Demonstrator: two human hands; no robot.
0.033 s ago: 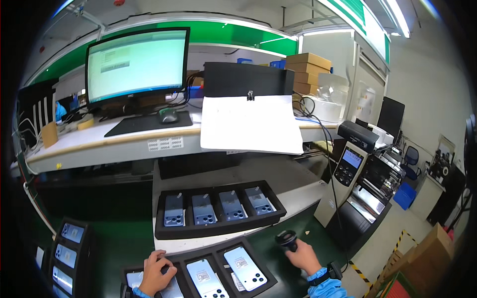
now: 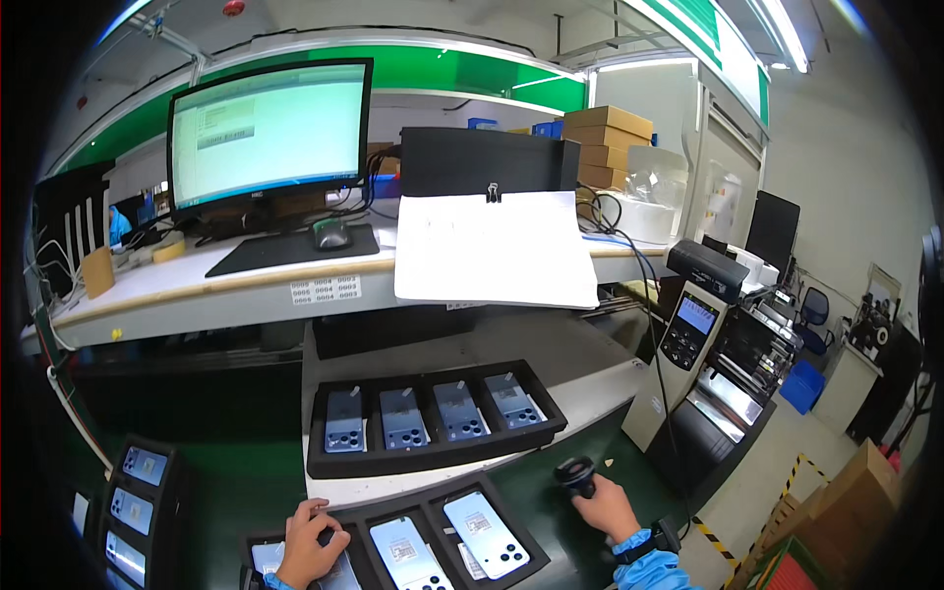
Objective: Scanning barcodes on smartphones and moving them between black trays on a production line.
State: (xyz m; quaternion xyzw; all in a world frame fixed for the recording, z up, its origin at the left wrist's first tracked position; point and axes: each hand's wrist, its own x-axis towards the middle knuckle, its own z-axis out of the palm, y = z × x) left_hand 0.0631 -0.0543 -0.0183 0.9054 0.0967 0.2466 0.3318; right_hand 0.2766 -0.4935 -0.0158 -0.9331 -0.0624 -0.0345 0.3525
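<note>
My right hand (image 2: 605, 509) is wrapped round the handle of a black handheld scanner (image 2: 575, 477), its head pointing up and left over the dark green surface. At the lower middle, my left hand (image 2: 313, 541) is curled over the near black foam tray (image 2: 438, 521), thumb and forefinger close together. Whatever lies between those fingers is hidden, and the hand covers part of a phone (image 2: 341, 573). In the same tray, to its right, lie a light blue phone (image 2: 405, 553) and another light blue phone (image 2: 484, 531), both back up with labels on them.
Behind stands a second black tray (image 2: 393, 460) of blue phones; a third tray (image 2: 162, 511) is at the left. A label printer (image 2: 678, 339) stands at the right, a cable hanging before it. A monitor (image 2: 270, 133), mouse (image 2: 331, 233) and clipped papers (image 2: 497, 251) occupy the shelf.
My right hand and the scanner have shifted slightly to the right. The left hand stays over the near tray, and the phones lie as before.
</note>
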